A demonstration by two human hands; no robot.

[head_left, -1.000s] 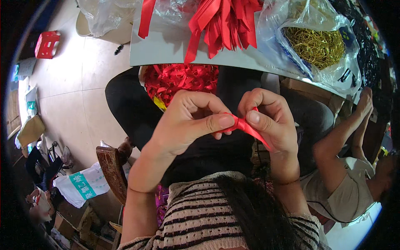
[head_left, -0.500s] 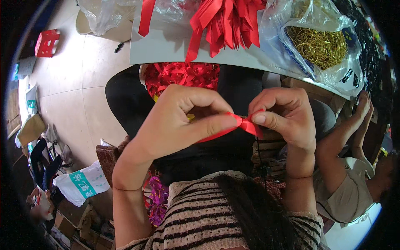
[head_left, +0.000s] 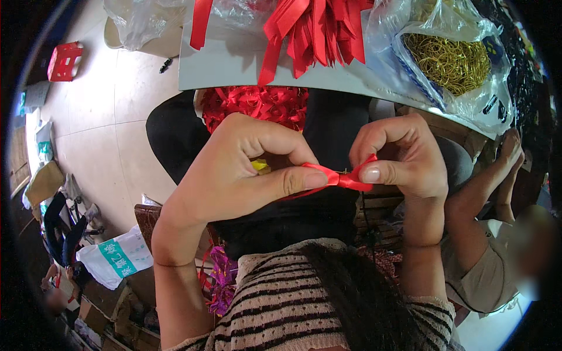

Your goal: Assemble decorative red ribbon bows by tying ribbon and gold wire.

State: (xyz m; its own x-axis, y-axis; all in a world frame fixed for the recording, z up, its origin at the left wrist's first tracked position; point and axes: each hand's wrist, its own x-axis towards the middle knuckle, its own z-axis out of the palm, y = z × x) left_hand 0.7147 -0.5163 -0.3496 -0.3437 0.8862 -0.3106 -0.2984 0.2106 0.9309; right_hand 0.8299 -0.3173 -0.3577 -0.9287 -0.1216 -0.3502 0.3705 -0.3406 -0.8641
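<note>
Over my lap I hold a red ribbon bow (head_left: 345,179) between both hands, its middle cinched narrow. My left hand (head_left: 257,161) pinches the left loop between thumb and forefinger. My right hand (head_left: 404,158) pinches the right loop the same way. A bit of gold shows at the knot. Beneath and beyond my left hand, a container full of red ribbon pieces (head_left: 257,105) sits between my legs at the table edge. Something small and yellow (head_left: 260,166) shows past my left thumb.
Strips of red ribbon (head_left: 319,35) hang across the white table (head_left: 234,73). On its right side lies an open plastic bag of gold cords (head_left: 448,61). A co-worker's arm (head_left: 477,175) is close on my right. A red plastic basket (head_left: 65,61) stands on the floor at the left.
My hands have moved slightly apart, and the bow's loops are spread wider with the knot more plainly seen. Both hands still pinch the bow.
</note>
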